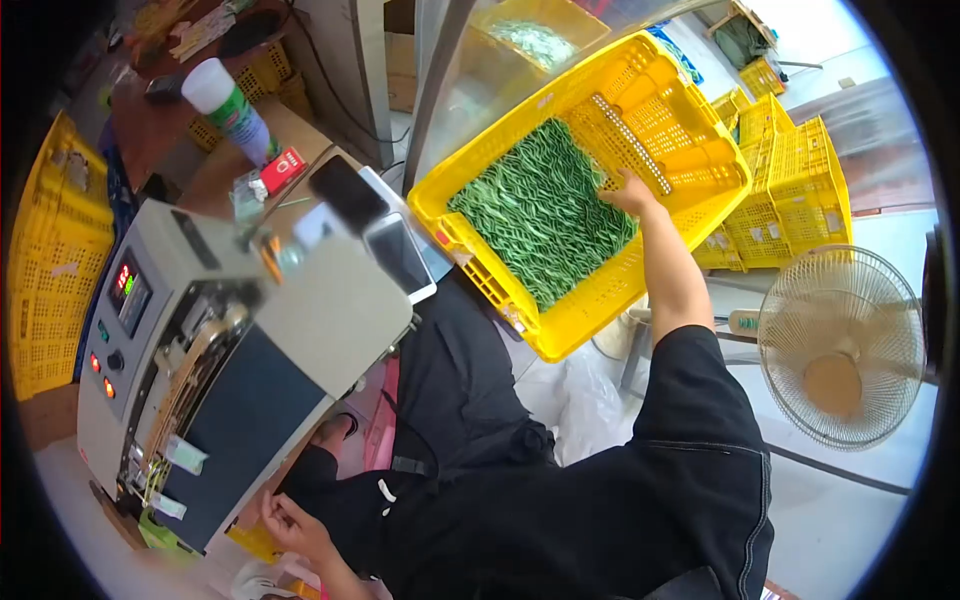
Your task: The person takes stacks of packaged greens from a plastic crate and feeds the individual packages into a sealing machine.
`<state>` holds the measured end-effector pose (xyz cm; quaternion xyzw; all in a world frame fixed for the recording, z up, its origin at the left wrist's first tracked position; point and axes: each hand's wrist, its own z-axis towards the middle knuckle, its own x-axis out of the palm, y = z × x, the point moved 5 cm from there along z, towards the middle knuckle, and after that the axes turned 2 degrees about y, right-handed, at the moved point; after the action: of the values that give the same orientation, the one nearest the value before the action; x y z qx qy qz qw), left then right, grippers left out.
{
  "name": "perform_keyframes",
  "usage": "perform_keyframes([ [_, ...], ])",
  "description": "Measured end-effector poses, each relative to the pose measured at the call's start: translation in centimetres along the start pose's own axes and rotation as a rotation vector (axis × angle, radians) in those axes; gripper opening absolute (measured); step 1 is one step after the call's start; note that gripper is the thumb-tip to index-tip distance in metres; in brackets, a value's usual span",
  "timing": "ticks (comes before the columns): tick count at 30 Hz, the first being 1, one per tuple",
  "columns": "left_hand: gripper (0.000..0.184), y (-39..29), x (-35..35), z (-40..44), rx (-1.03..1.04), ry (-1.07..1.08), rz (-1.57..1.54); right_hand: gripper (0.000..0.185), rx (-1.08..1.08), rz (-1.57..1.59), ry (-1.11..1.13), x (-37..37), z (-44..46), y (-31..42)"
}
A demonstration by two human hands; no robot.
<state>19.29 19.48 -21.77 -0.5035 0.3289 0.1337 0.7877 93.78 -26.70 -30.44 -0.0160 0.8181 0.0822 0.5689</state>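
Note:
My right hand [628, 194] reaches into a tilted yellow plastic crate [700, 125], at the edge of a dense layer of thin green strip-like pieces [550, 205]. Its fingers look spread; nothing can be made out in them. Low on the left, my left hand [295, 527] is loosely curled with fingers apart, below a grey and blue belt machine that looks like a band sealer [240, 420]. No item shows in it. Two small pale packets [187, 456] stick out along the machine's lower left side. The machine's red and green display is lit.
Beside the crate lie a phone [347, 193] and a white-edged device [400, 257]. A spray can [232, 112] and a red box [283, 172] stand behind the machine. A fan [840, 345] is at right, near stacked yellow crates [800, 190]. More crates [60, 260] stand left.

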Motion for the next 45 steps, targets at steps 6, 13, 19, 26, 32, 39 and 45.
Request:
perform_keyframes([
  [6, 0.028, -3.0, 4.5, -1.0, 0.023, 0.332, 0.124, 0.11, -0.048, 0.15, -0.111, 3.2, 6.2, 1.6],
  [13, 0.03, -6.7, 10.2, -2.2, 0.022, 0.611, 0.121, 0.091, -0.284, -0.047, -0.033, 4.5, 9.0, 3.5],
  [19, 0.031, -6.3, 12.6, -2.5, -0.11, 0.678, 0.014, 0.078, -0.197, 0.131, 0.144, 4.3, 13.1, -0.7],
  [26, 0.034, -6.7, 13.1, -2.9, -0.107, 0.653, 0.015, 0.075, -0.381, -0.22, -0.239, 3.9, 10.6, 4.2],
  [32, 0.032, -6.1, 12.6, -3.7, -0.145, 0.614, 0.056, 0.069, -0.113, -0.144, -0.125, 6.0, 11.1, 4.4],
  [39, 0.031, -6.4, 12.5, -4.0, -0.079, 0.594, 0.055, 0.052, -0.064, -0.107, -0.123, 6.6, 12.0, 2.9],
  [45, 0.031, -6.6, 12.2, -4.0, -0.113, 0.614, -0.001, 0.047, -0.163, -0.062, -0.139, 1.3, 8.4, 6.1],
])
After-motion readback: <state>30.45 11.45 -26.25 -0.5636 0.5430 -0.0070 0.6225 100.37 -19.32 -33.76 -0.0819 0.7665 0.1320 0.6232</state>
